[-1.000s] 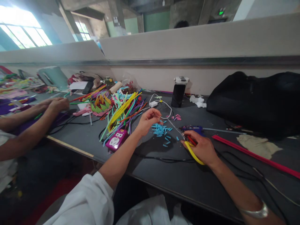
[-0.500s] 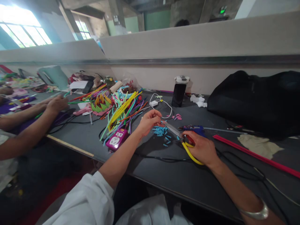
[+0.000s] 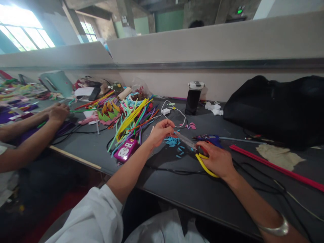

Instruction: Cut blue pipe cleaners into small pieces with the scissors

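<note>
My right hand (image 3: 218,160) is closed round the handles of a pair of scissors (image 3: 202,163), which are yellow and red. Their long blades point left, with the tips close by the fingers of my left hand (image 3: 162,131). Thumb and fingertips of that hand are pinched together; what sits between them is too small to make out. Below the blades lies a loose pile of short blue pieces (image 3: 172,141), several of them scattered toward the front. A few pink pieces (image 3: 191,126) rest just behind.
A bundle of coloured pipe cleaners (image 3: 133,116) and a purple box (image 3: 126,151) are at left. Behind stand a dark bottle (image 3: 193,99) and a black bag (image 3: 275,111). A blue glue gun (image 3: 210,140) and red sticks (image 3: 273,165) lie right. A co-worker's hands (image 3: 59,113) work far left.
The scissor blades have shifted slightly at my left fingertips. Both my hands stay in nearly the same place. The co-worker's hands have moved a little to the left.
</note>
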A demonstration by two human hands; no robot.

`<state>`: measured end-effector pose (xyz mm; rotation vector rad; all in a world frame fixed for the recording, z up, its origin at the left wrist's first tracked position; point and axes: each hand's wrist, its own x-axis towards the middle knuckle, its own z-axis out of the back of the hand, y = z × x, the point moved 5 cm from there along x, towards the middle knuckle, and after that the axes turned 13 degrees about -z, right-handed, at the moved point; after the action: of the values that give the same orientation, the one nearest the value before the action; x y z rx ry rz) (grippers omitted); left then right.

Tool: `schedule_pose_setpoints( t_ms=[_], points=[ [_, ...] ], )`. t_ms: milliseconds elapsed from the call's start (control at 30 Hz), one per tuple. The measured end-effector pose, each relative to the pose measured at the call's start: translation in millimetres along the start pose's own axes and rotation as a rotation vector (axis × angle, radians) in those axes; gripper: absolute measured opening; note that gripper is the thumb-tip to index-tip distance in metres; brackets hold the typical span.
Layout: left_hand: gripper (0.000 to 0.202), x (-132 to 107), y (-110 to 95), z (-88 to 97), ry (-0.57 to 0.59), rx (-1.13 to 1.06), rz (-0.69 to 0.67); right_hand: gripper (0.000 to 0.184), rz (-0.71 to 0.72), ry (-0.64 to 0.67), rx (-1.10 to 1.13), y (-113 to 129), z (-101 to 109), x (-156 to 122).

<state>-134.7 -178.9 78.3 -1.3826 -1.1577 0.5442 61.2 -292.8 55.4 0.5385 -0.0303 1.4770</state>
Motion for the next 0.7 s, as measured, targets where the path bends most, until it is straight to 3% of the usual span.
schedule_pose_setpoints(
  t_ms=[700],
  points=[
    [0.019,-1.6,-5.1,-4.8,0.015,-0.033,0.004,0.028,0.014,-0.036,-0.062,4.7,4.2,-1.6]
  ],
)
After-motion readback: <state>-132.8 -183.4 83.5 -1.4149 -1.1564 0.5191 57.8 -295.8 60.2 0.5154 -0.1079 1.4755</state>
